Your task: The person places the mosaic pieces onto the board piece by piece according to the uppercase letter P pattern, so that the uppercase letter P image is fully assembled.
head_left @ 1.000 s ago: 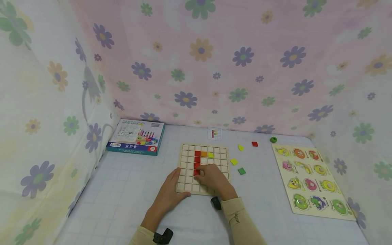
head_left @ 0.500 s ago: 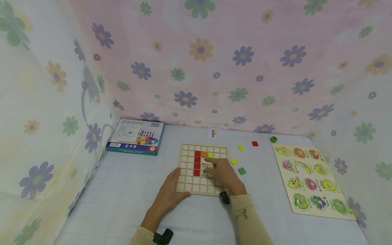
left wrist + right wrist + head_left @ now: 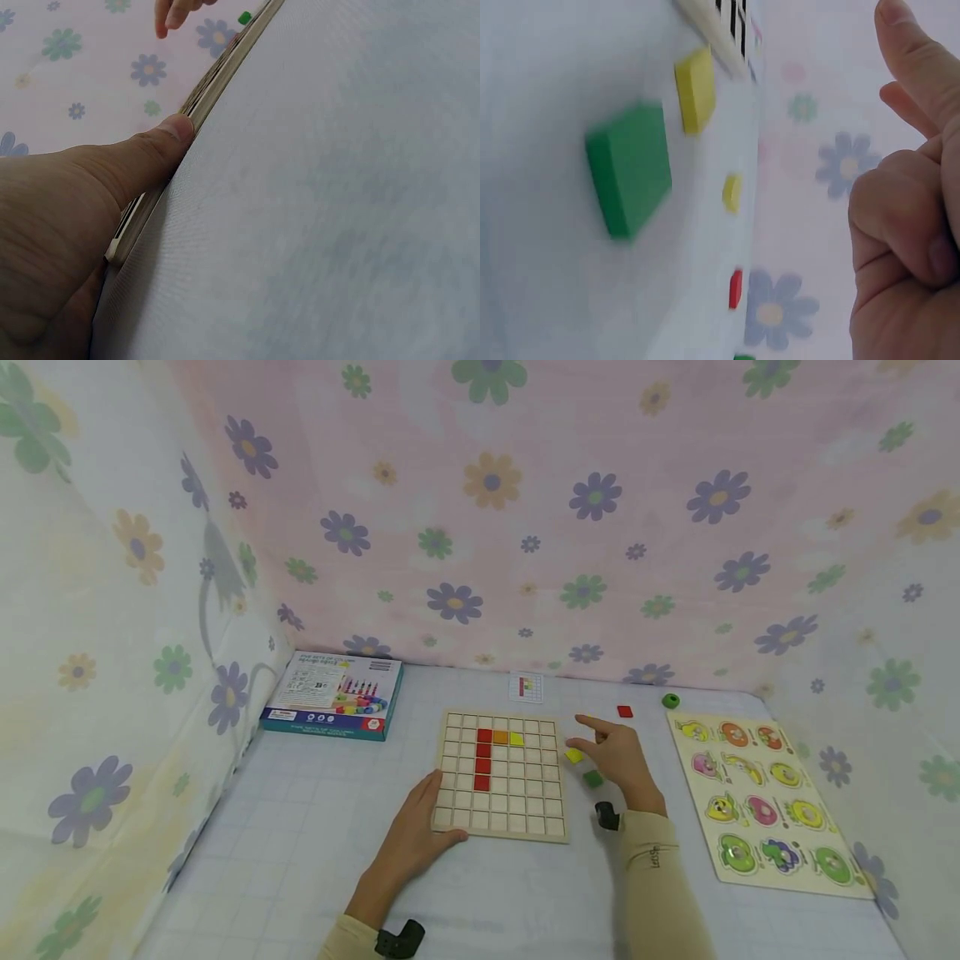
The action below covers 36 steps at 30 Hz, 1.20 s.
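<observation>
Grid board [image 3: 499, 782] lies flat on the white cloth [image 3: 300, 877] before the person; it looks like thin wood, so I judge it light, stiff and apt to slide, best held by its rim. The left hand [image 3: 416, 822] rests at its near left corner, fingers extended along the left rim, thumb against the near edge. The right hand [image 3: 618, 756] hangs over the cloth to the board's right, thumb and forefinger wide apart with nothing between them.

On the board sit 4 red tiles [image 3: 483, 766] in a column, with 1 orange tile [image 3: 500, 737] and 1 yellow tile [image 3: 517, 739] beside the top one. Off it lie a green tile [image 3: 593, 779], a loose yellow tile [image 3: 573, 757] and a loose red tile [image 3: 624, 712]: probably hard, light, a little slick, best pinched by 2 opposite sides.

The right wrist view shows the green tile's thick side (blurred, though) and a farther yellow piece [image 3: 732, 193], unseen from the head. Only the left wrist view shows the thumb tip meeting the board's side.
</observation>
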Tool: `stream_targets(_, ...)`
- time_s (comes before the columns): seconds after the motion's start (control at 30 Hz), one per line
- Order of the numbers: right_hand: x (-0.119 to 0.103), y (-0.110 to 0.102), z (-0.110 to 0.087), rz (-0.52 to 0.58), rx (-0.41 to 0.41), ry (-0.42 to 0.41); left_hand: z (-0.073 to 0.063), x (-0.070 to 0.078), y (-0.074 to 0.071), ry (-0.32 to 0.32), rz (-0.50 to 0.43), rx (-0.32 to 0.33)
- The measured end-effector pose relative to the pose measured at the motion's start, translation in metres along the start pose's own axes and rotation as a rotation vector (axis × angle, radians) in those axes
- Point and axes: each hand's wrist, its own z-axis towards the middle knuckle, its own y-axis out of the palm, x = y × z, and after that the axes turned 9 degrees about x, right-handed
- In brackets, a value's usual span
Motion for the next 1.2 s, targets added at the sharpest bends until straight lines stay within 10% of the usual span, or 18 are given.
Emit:
stream_targets(0.5, 0.058, -0.026, 0.017, -0.014, 0.283, 0.075, 0.0, -0.002, 0.0, -0.005, 0.002, -0.004)
stream_targets(1.2, 0.085, -0.023, 0.035, 0.022, 0.245, 0.226, 0.001, -0.002, 0.001, -0.012, -0.01, -0.005)
